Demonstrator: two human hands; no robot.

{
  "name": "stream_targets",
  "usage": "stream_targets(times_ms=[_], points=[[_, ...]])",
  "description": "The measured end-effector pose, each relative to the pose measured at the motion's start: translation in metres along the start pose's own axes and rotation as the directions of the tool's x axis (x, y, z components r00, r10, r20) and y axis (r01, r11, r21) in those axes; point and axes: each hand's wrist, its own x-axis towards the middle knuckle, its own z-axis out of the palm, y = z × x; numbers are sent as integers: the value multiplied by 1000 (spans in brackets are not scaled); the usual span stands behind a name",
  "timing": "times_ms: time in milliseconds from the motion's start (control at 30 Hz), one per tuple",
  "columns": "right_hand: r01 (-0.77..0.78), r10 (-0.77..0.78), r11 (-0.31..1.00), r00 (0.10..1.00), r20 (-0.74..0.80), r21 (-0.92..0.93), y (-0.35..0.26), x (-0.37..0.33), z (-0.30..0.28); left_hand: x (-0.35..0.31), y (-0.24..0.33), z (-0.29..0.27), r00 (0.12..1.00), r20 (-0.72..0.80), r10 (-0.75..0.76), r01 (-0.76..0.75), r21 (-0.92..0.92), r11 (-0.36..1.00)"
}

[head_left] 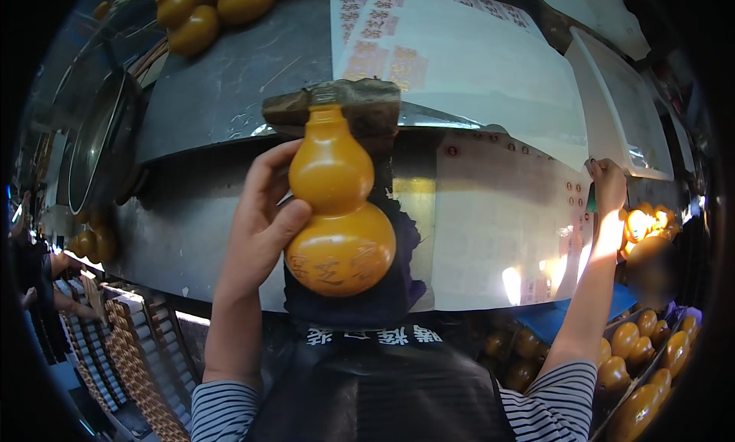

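Observation:
A glossy yellow gourd-shaped bottle (331,166) lies in front of me, its narrow neck pointing away against a dark, worn block (367,105). Written marks run across its wider bulb. My left hand (268,201) grips it from the left side, thumb on the waist and fingers behind the upper bulb. Dark cloth (406,235) is beneath the bottle. Far to the right, my right hand (609,183) is closed at the edge of a printed sheet (505,235), beside a white tray. A small bit of green shows under its fingers; what it holds is unclear.
Large printed paper sheets (467,59) cover the far right of the metal bench (222,82). A white tray (624,105) stands at right. More yellow gourd bottles (191,30) sit far left, others at lower right (624,339). A round pan (96,140) and stacked rolls (145,342) are at left.

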Motion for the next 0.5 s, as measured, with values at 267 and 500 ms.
stream_targets(times_ms=[267, 500], points=[[-19, -37, 831, 995, 89, 556, -159, -77, -89, 8, 3, 14, 996, 33, -80, 85, -215, 973], [-157, -513, 403, 777, 365, 902, -295, -131, -132, 10, 1, 5, 992, 95, -86, 111, -294, 949]])
